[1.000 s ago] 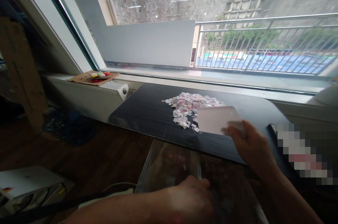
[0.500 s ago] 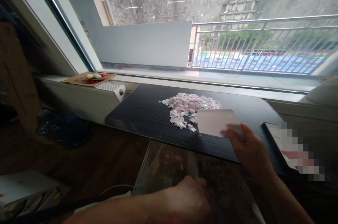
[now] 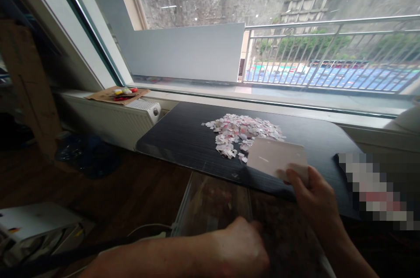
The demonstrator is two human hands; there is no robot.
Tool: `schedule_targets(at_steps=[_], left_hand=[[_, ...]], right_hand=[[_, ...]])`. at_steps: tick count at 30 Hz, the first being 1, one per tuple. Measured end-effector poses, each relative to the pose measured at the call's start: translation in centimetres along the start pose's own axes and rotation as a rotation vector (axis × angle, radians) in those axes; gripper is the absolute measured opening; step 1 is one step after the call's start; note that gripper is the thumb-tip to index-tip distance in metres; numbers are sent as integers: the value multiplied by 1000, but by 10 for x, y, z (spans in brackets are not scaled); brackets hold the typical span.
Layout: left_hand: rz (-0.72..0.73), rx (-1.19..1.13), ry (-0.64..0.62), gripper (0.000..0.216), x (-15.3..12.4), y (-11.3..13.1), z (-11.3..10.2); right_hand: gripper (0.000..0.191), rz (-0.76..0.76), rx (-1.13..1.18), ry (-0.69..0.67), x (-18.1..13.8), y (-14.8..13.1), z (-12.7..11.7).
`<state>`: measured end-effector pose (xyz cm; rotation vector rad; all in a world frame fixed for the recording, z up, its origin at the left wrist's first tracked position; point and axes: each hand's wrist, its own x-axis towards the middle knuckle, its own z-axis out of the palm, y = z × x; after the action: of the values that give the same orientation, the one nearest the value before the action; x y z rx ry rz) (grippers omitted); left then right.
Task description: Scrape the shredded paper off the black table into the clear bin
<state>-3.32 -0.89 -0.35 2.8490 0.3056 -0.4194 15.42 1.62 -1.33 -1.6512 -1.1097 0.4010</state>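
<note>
Just ahead of right hand (image 3: 315,201), scraper (image 3: 275,158), paper scraps (image 3: 243,131)

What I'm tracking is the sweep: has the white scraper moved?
Yes, slightly: the white scraper, held by the right hand, drew back from the paper pile toward the near edge of the table.

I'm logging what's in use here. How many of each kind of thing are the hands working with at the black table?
pile of paper scraps: 1
white card, held by the right hand: 1
clear container, gripped by the left hand below the table edge: 1
Total: 3
</note>
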Motion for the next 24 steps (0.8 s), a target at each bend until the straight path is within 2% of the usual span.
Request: schedule_targets(at_steps=[8, 15, 17, 22, 24], left_hand=[[2, 4, 35, 12, 1, 1, 1], [42, -32, 136, 15, 4, -1, -2], [22, -36, 101, 19, 4, -1, -2], [-13, -8, 52, 21, 1, 1, 5], [-19, -6, 35, 20, 0, 1, 6]], right_hand=[[26, 42, 71, -157, -17, -16, 7], [24, 19, 77, -327, -20, -5, 3], [26, 13, 71, -291, -19, -3, -1], [33, -43, -69, 51, -1, -3, -7], [33, -66, -109, 55, 7, -6, -4]])
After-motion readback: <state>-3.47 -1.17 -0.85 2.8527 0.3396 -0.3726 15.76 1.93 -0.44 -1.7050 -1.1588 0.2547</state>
